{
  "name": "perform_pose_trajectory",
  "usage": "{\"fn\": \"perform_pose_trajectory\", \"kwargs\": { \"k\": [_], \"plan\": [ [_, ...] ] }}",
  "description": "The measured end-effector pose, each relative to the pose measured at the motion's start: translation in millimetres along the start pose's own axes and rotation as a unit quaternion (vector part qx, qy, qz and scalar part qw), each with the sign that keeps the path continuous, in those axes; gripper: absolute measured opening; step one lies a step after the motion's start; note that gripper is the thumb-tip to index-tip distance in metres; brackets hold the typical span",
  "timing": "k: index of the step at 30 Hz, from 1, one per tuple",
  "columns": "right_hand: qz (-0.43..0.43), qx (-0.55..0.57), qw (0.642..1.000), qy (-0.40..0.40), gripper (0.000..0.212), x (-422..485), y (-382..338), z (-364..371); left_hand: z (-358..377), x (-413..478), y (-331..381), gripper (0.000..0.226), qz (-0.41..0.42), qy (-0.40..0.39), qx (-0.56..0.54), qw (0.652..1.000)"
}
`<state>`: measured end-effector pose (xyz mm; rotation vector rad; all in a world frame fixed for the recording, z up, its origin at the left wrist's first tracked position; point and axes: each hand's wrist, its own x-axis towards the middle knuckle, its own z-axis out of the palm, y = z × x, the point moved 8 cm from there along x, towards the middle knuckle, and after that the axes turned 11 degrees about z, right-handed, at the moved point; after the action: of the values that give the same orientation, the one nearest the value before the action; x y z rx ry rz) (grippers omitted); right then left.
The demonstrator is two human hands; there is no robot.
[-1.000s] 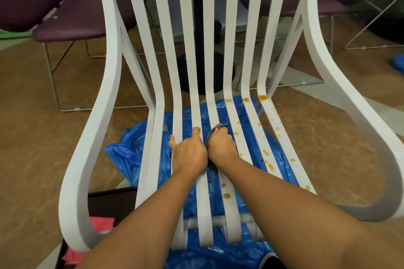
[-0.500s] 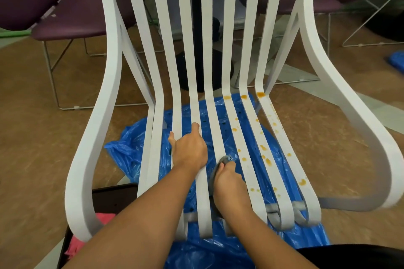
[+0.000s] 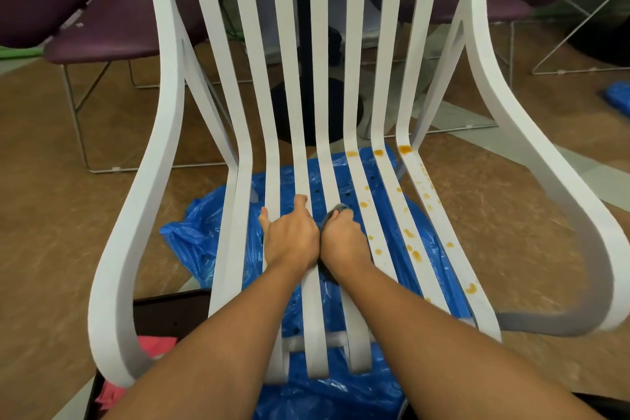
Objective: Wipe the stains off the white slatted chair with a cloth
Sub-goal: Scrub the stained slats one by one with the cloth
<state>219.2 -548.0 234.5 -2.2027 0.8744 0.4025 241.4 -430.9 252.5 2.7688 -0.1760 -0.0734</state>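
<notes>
The white slatted chair (image 3: 381,78) fills the view, its seat slats running toward me. Orange stains (image 3: 410,251) dot the three right-hand seat slats, with bigger spots at the seat's back bend. My right hand (image 3: 342,240) presses a dark grey cloth (image 3: 335,210) onto a middle slat; only the cloth's edges show around my fingers. My left hand (image 3: 289,235) lies right beside it, gripping a seat slat with the thumb hooked over the slat's edge. The two hands touch side by side.
A blue plastic sheet (image 3: 204,235) lies on the brown floor under the seat. Purple chairs (image 3: 112,34) on wire frames stand behind at left and right. A dark box with pink cloth (image 3: 156,344) sits at lower left. A black pedestal base (image 3: 306,112) stands behind the slats.
My right hand slid with the cloth down the slat toward me, then back up the slat to beside my left hand. My left hand kept its hold.
</notes>
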Motion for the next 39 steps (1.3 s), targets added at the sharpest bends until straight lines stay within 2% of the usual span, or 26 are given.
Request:
{"fn": "perform_pose_trajectory", "kwargs": {
  "k": [6,10,14,20,23,27,30,32,36,39],
  "plan": [
    [0.011,0.010,1.000,-0.024,0.038,13.7,-13.1,0.9,1.3,0.4,-1.3,0.041,0.001,-0.024,0.006,1.000],
    [-0.020,0.026,0.999,-0.021,0.037,-18.1,19.9,3.6,-0.2,2.1,-2.0,0.039,0.010,-0.018,0.011,1.000],
    [-0.044,0.000,0.999,-0.027,0.025,-54.0,53.1,2.8,-1.8,0.2,-1.2,0.043,0.022,-0.013,0.017,1.000],
    [-0.077,0.006,0.997,0.009,0.017,-81.0,74.3,0.5,-1.0,-1.7,-2.9,0.050,0.022,-0.018,0.027,0.999],
    [-0.079,0.031,0.995,0.057,0.027,-94.4,94.2,-0.6,-1.3,-1.7,-1.9,0.051,0.023,-0.017,0.030,0.999],
    [-0.091,0.153,0.982,0.067,0.042,-118.0,129.1,7.9,-0.5,-1.1,-2.0,0.051,0.021,-0.016,0.029,0.999],
    [-0.121,0.190,0.971,0.082,0.056,-127.7,148.9,14.9,0.3,-1.0,-3.0,0.051,0.023,-0.014,0.032,0.999],
    [-0.119,0.193,0.969,0.093,0.045,-128.3,155.3,16.5,0.7,-1.8,-3.2,0.051,0.021,-0.013,0.029,0.999],
    [-0.102,0.199,0.965,0.137,0.041,-134.0,154.4,13.9,0.5,-2.7,-3.1,0.049,0.016,-0.013,0.025,0.999],
    [-0.031,0.221,0.964,0.146,0.038,-132.6,147.4,12.9,0.2,-2.7,-2.9,0.050,0.014,-0.012,0.027,0.999]
  ]
}}
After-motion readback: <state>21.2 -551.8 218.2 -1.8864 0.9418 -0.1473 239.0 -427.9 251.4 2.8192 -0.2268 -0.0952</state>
